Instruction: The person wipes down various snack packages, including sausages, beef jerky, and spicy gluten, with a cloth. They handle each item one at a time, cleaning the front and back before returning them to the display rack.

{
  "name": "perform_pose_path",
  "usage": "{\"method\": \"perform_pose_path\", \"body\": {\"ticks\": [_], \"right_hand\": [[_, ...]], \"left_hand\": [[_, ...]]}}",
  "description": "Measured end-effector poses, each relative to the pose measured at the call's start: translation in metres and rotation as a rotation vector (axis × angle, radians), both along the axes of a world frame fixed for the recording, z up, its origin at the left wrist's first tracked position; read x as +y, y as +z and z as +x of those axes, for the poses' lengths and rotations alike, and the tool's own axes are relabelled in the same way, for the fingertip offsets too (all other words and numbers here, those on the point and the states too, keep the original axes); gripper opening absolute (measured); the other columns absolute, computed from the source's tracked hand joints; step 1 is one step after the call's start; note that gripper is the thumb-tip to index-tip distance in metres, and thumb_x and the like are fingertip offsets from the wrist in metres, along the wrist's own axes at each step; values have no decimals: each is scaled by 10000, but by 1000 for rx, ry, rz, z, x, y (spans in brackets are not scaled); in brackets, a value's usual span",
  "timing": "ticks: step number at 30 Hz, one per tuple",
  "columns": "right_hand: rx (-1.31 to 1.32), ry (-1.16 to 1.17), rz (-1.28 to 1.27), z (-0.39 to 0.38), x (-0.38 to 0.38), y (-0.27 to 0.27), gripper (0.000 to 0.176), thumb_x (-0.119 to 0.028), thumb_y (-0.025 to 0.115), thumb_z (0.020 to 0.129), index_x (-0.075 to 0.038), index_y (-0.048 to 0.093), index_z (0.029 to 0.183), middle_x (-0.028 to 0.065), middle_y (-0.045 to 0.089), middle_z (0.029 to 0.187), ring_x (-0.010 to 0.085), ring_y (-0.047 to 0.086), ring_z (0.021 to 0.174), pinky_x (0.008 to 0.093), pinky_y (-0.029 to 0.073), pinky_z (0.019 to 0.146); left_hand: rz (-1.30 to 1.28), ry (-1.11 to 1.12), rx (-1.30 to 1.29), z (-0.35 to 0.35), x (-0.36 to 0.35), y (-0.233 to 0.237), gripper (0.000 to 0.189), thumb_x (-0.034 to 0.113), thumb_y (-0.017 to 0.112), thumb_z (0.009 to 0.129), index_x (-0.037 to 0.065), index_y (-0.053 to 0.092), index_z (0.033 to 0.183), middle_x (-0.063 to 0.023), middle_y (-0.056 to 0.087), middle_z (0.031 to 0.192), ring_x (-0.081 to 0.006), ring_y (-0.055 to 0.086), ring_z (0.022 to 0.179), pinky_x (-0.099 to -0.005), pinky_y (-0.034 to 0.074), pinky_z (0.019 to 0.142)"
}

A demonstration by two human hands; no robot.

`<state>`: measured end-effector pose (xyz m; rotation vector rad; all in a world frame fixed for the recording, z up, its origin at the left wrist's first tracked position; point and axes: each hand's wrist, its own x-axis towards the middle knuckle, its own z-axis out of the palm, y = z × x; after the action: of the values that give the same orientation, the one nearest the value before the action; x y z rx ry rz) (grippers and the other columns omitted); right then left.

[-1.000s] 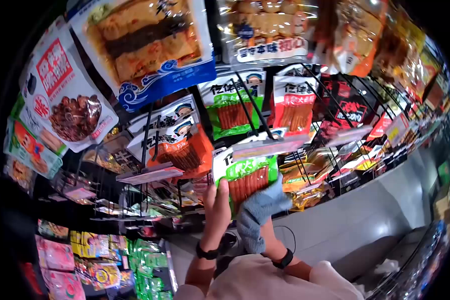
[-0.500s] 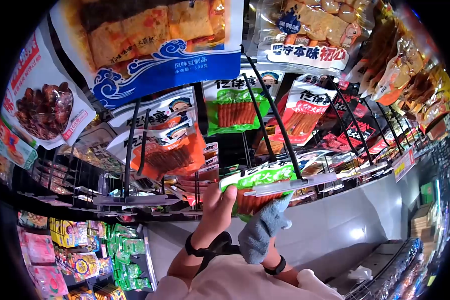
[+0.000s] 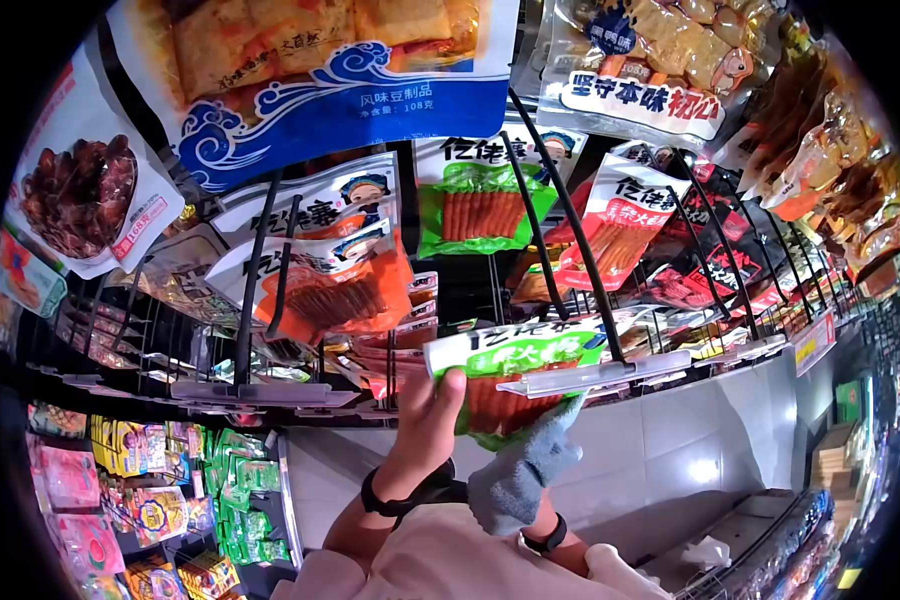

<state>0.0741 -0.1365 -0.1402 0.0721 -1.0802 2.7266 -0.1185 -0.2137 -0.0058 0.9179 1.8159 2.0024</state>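
A green and white packet of sausage sticks (image 3: pixel 500 404) hangs low at the rack's front, behind a clear price-tag holder (image 3: pixel 600 373). My left hand (image 3: pixel 430 415) grips its left edge, with the thumb on the front face. A grey-blue cloth (image 3: pixel 518 480) covers my right hand (image 3: pixel 540 500), whose fingers are hidden. The cloth touches the packet's lower right side. Further back, a similar green packet (image 3: pixel 480 210) hangs on a hook, with orange packets (image 3: pixel 335 300) to its left and a red packet (image 3: pixel 610 235) to its right.
Large snack bags (image 3: pixel 390 110) hang close above my hands. Black metal hooks (image 3: pixel 590 270) stick out towards me. Below left, a shelf display holds yellow and green packs (image 3: pixel 245 490). Grey tiled floor (image 3: pixel 670 440) lies below, with a dark shelf (image 3: pixel 750 530) at lower right.
The view has shifted slightly. The held green packet shows a little more of its left side and printed top, with my left hand still on it and the cloth against its lower edge.
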Motion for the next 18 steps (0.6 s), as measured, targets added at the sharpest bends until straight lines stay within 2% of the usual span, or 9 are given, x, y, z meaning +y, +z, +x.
{"method": "perform_pose_path", "body": {"ticks": [1, 2, 4, 11, 13, 14, 15, 17, 18], "right_hand": [[-363, -212, 854, 9, 2, 0, 324, -301, 353, 978, -75, 461, 1182, 77, 527, 1117, 209, 507, 1009, 364, 414, 921], [-364, -212, 854, 10, 1, -1, 324, -301, 353, 978, -75, 461, 1182, 77, 527, 1117, 209, 507, 1009, 364, 414, 921], [-357, -221, 649, 11, 2, -2, 243, -251, 441, 934, -151, 545, 1130, 36, 536, 1028, 182, 497, 1007, 292, 408, 904], [-321, -290, 729, 8, 17, 4, 254, -216, 451, 940, -115, 520, 1162, 41, 555, 1041, 170, 514, 979, 299, 433, 877], [-349, -98, 276, 0, 30, 26, 253, -201, 471, 936, -92, 516, 1160, 41, 565, 1029, 165, 530, 945, 305, 453, 847], [-375, -102, 514, -1, 32, 29, 250, -197, 471, 943, -74, 513, 1158, 40, 559, 1043, 154, 529, 944, 305, 460, 833], [-382, -100, 514, -3, 34, 34, 250, -197, 471, 943, -74, 513, 1158, 40, 559, 1043, 154, 529, 944, 305, 460, 833], [-270, -24, -22, -12, 40, 52, 244, -198, 462, 951, -70, 514, 1152, 48, 561, 1060, 153, 535, 936, 307, 465, 828], [-278, 15, -80, -14, 42, 48, 257, -203, 455, 957, -71, 512, 1171, 58, 573, 1082, 151, 544, 935, 308, 469, 825]], "left_hand": [[0, 0, 1, 2, 1, 0, 174, 118, 475, 956, -34, 513, 1033, -67, 535, 998, -112, 476, 870, -274, 393, 800], [-3, 19, -19, 6, 2, -2, 169, 113, 481, 951, -34, 518, 1028, -63, 542, 987, -110, 477, 858, -274, 394, 794], [27, -8, -58, 6, 3, 4, 160, 117, 495, 949, -28, 531, 1003, -39, 555, 929, -108, 479, 826, -272, 394, 780], [68, 101, -29, 10, 5, 3, 173, 156, 483, 964, -8, 540, 970, -27, 531, 896, -93, 452, 810, -268, 387, 749], [72, 117, -135, 13, 8, -6, 159, 141, 477, 964, -6, 531, 939, -28, 516, 869, -107, 436, 765, -273, 383, 719], [83, 188, 15, 13, 13, -4, 150, 130, 476, 963, -6, 528, 929, -34, 509, 852, -114, 427, 746, -277, 375, 698], [92, 257, 166, 14, 16, -3, 142, 120, 474, 961, -6, 524, 918, -40, 503, 836, -121, 418, 728, -281, 368, 677], [40, 215, 175, 11, 13, -9, 109, 79, 478, 951, -14, 533, 944, -73, 508, 845, -139, 439, 752, -292, 366, 673], [37, 213, 194, 8, 14, -9, 117, 48, 471, 938, -25, 539, 999, -56, 516, 834, -122, 441, 728, -273, 369, 657]]}}
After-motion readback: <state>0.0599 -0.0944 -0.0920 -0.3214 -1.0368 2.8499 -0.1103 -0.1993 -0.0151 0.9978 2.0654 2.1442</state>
